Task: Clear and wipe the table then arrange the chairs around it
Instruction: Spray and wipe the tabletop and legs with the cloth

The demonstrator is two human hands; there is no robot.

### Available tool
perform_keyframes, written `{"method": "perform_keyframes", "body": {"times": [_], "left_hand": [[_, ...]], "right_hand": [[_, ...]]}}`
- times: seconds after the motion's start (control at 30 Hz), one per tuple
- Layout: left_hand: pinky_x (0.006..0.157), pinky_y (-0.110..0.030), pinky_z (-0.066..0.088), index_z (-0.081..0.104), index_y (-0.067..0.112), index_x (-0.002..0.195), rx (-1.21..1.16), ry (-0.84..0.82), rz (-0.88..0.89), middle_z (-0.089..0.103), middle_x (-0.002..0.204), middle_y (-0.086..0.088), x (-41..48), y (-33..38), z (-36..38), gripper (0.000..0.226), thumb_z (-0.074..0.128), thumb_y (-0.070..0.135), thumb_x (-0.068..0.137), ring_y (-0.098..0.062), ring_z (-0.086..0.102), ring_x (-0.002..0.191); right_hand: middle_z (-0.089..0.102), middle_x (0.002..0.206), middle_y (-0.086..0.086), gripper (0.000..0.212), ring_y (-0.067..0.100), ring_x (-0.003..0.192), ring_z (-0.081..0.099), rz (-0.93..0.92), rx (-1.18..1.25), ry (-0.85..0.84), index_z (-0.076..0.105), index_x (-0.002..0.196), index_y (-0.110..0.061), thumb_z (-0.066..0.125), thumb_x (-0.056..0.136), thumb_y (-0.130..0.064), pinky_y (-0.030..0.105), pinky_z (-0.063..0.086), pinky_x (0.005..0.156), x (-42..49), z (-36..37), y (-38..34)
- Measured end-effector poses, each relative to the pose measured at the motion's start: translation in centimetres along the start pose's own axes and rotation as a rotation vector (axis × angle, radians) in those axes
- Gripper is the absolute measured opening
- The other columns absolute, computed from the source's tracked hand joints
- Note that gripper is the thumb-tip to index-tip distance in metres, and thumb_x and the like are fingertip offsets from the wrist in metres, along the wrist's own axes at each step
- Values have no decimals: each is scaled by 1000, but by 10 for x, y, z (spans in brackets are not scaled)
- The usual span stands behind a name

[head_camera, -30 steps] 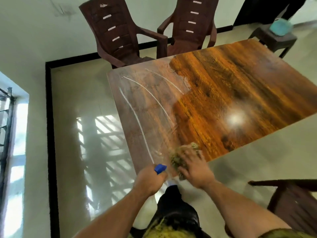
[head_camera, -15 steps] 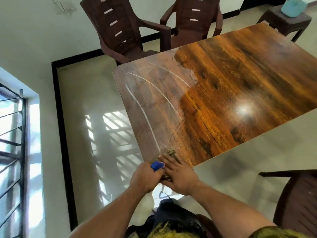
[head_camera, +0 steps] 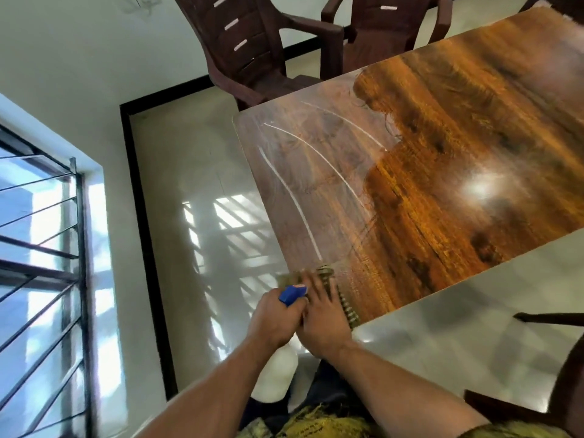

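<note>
Tabletop (head_camera: 458,137) glossy, streaked white — barred window (head_camera: 41,248) leftward.

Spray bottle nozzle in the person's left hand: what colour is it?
The nozzle is blue, on the white plastic spray bottle; head view shows it best.

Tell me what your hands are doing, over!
Left hand grips bottle. Right hand flat, pressing cloth on table near corner. Streaks on wiped part. Chairs past far edge.

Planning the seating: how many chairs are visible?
3: the left chair and right chair beyond the table, and a near chair bottom right, partly cropped. Others may be out of view.
</note>
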State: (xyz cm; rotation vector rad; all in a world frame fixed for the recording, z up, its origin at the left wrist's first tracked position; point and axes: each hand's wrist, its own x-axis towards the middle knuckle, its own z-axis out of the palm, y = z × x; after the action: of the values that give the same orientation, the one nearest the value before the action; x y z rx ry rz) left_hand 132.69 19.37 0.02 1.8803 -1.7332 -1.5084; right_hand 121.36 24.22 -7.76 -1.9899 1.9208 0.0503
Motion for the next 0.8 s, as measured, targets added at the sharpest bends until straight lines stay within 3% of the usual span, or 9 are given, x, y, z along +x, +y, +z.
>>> {"method": "perform_keyframes", "body": {"times": [0.1, 0.17, 0.3, 0.33, 0.37, 0.47, 0.6, 0.67, 0.8], "left_hand": [[58, -37, 44, 59, 28, 65, 18, 13, 78, 58, 58, 8, 13, 2, -15, 19, 61, 36, 82, -13, 52, 57], [60, -39, 46, 57, 24, 68, 55, -46, 83, 60, 62, 5, 24, 1, -25, 21, 62, 39, 83, -16, 54, 59], [57, -50, 49, 52, 15, 63, 87, -256, 127, 50, 52, 1, 43, -10, -46, 29, 60, 42, 72, -20, 48, 52], [57, -50, 47, 49, 15, 62, 118, -286, 169, 48, 51, 1, 46, -13, -53, 31, 60, 42, 73, -19, 47, 51], [57, -49, 45, 48, 15, 62, 159, -309, 209, 49, 53, 0, 49, -14, -59, 32, 61, 41, 76, -18, 47, 52], [63, -41, 47, 56, 27, 66, 188, -394, 270, 58, 62, 4, 58, -16, -70, 23, 62, 42, 82, -18, 55, 62], [63, -52, 55, 60, 29, 63, 171, -456, 243, 50, 50, 7, 75, -16, -83, 23, 61, 51, 69, -23, 51, 53], [63, -50, 56, 59, 34, 59, 201, -451, 282, 49, 49, 8, 82, -12, -88, 21, 62, 52, 70, -24, 52, 53], [69, -51, 58, 66, 43, 73, 207, -492, 331, 61, 59, 9, 96, 0, -94, 16, 60, 57, 66, -27, 64, 65]], "right_hand": [[31, 162, -2, 62, 17, 153, 7, -287, -17, 17, 33, 155, -24, 30, 100, -54, 42, -13, 122, 7, -8, 30], [23, 164, -3, 62, 18, 154, 9, -175, -21, 24, 28, 156, -30, 25, 101, -58, 46, -10, 123, 14, -18, 56], [3, 168, 7, 69, 25, 155, -4, 1005, 277, 310, 14, 160, -21, 18, 100, -55, 51, -8, 123, 33, -26, 44], [0, 168, 11, 72, 28, 154, -7, 1162, 351, 333, 12, 160, -16, 20, 99, -54, 51, -5, 123, 43, -28, 24], [-3, 167, 14, 75, 29, 154, -10, 1178, 350, 309, 9, 160, -13, 22, 99, -54, 51, -5, 123, 49, -24, 5], [-5, 166, 11, 78, 28, 153, -16, 778, 169, 181, 1, 159, -14, 21, 99, -60, 48, -13, 122, 36, 0, -37], [-8, 166, 1, 72, 16, 151, -21, 533, 42, 45, -5, 157, -25, 15, 99, -62, 48, -14, 121, -8, 4, -22], [-10, 167, 2, 71, 18, 152, -20, 771, 62, 42, -5, 159, -23, 12, 101, -60, 47, -15, 121, -17, -2, -15], [-8, 165, 22, 77, 37, 152, -12, 1408, 325, 115, -1, 159, -4, 32, 101, -43, 50, -3, 124, 18, -3, -55]]}}
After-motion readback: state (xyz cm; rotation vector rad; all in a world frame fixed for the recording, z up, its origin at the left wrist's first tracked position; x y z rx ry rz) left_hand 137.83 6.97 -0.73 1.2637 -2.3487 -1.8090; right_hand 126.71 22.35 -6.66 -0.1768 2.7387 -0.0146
